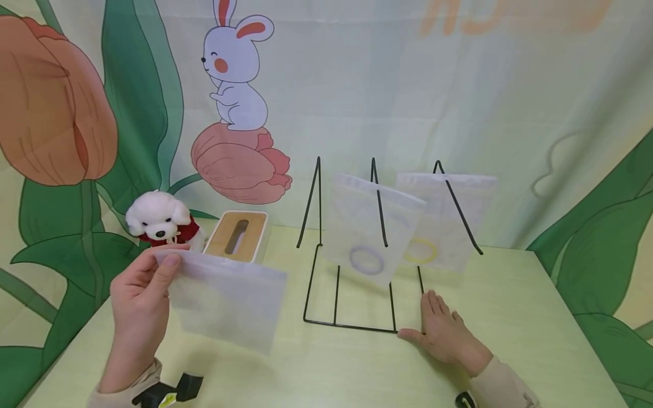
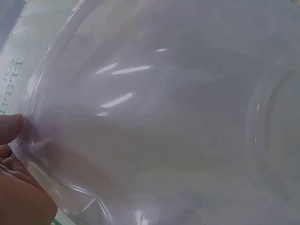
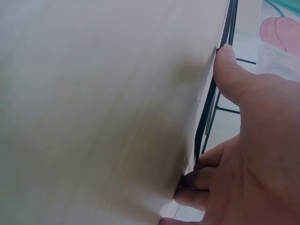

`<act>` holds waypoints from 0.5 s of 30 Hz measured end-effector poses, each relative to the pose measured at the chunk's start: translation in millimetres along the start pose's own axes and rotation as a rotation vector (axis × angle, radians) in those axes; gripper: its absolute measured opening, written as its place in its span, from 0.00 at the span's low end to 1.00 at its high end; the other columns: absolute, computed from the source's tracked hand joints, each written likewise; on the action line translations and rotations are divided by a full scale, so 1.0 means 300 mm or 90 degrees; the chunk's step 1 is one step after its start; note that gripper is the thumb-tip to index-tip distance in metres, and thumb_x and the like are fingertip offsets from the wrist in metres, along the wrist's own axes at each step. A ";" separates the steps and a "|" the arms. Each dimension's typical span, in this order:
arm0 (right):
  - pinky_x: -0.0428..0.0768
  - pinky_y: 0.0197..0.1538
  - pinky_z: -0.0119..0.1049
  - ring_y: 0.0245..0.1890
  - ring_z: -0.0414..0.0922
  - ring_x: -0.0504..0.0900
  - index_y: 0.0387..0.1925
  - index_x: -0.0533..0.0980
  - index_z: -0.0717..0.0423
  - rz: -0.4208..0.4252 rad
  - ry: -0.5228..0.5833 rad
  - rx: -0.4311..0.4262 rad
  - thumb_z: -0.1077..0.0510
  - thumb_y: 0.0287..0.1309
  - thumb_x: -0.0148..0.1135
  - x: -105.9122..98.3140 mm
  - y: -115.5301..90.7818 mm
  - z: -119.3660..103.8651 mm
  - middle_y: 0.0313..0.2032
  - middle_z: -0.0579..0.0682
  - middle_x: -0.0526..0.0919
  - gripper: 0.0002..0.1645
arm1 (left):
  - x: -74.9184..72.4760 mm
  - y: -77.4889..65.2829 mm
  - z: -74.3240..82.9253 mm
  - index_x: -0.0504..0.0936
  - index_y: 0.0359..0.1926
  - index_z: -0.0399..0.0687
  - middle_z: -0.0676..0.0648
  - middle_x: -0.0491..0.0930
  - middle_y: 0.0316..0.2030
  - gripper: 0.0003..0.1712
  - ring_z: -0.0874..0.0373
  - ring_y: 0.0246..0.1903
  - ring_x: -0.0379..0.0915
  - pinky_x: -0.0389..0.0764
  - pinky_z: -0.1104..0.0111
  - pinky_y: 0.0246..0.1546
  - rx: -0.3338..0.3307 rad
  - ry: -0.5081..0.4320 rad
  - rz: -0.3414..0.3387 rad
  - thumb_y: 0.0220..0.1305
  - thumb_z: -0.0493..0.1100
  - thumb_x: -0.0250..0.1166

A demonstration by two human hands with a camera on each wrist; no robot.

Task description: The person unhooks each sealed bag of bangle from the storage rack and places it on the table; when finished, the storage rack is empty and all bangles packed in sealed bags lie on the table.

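My left hand (image 1: 145, 300) pinches a frosted zip bag (image 1: 229, 300) by its upper left corner, thumb in front, and holds it above the table. In the left wrist view the bag (image 2: 178, 131) fills most of the picture, with a curved ridge near its right side. A black wire rack (image 1: 352, 325) stands at the middle of the table. Two similar bags hang on its arms: one with a purple ring (image 1: 366, 259), one with a yellow ring (image 1: 422, 250). At the rack's front right corner my right hand (image 1: 446, 331) rests on the table, thumb touching the wire (image 3: 208, 108).
Behind the left hand sit a white plush dog (image 1: 158, 215) in red and a tissue box (image 1: 216, 238) with a wooden lid. The rack's left arm (image 1: 310, 204) carries no bag. A printed curtain (image 1: 347, 85) hangs behind the pale table (image 1: 510, 317).
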State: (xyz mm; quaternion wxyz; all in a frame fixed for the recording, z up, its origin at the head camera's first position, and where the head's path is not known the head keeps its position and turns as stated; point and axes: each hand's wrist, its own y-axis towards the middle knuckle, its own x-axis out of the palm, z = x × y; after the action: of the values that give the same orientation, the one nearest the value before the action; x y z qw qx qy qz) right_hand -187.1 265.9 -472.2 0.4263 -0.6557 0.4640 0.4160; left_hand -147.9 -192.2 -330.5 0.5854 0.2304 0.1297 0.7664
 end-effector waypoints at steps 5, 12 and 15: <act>0.52 0.61 0.72 0.71 0.69 0.45 0.71 0.44 0.77 0.004 0.000 -0.002 0.24 0.60 0.47 -0.003 -0.003 -0.003 0.71 0.73 0.43 0.65 | -0.046 -0.003 0.008 0.76 0.47 0.17 0.41 0.83 0.41 0.12 0.52 0.43 0.72 0.77 0.73 0.44 0.031 -0.054 0.014 0.68 0.27 0.55; 0.52 0.61 0.72 0.71 0.69 0.45 0.71 0.44 0.77 0.007 -0.003 -0.004 0.24 0.60 0.46 0.000 -0.004 -0.003 0.71 0.73 0.43 0.65 | -0.107 -0.006 0.015 0.72 0.47 0.11 0.37 0.83 0.41 0.13 0.52 0.42 0.74 0.77 0.72 0.47 0.077 -0.158 0.027 0.66 0.24 0.55; 0.52 0.61 0.72 0.71 0.69 0.45 0.71 0.44 0.77 0.010 -0.005 -0.004 0.24 0.60 0.46 0.000 -0.004 -0.003 0.71 0.73 0.43 0.66 | -0.129 -0.009 0.020 0.71 0.47 0.09 0.36 0.83 0.41 0.13 0.52 0.40 0.75 0.77 0.71 0.47 0.086 -0.167 0.045 0.65 0.22 0.54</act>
State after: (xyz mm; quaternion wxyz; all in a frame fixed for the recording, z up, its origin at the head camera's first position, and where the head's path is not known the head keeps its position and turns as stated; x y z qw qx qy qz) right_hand -185.8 265.3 -471.8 0.4229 -0.6518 0.4659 0.4235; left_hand -134.6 -229.0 -334.3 0.5530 0.3722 0.0952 0.7393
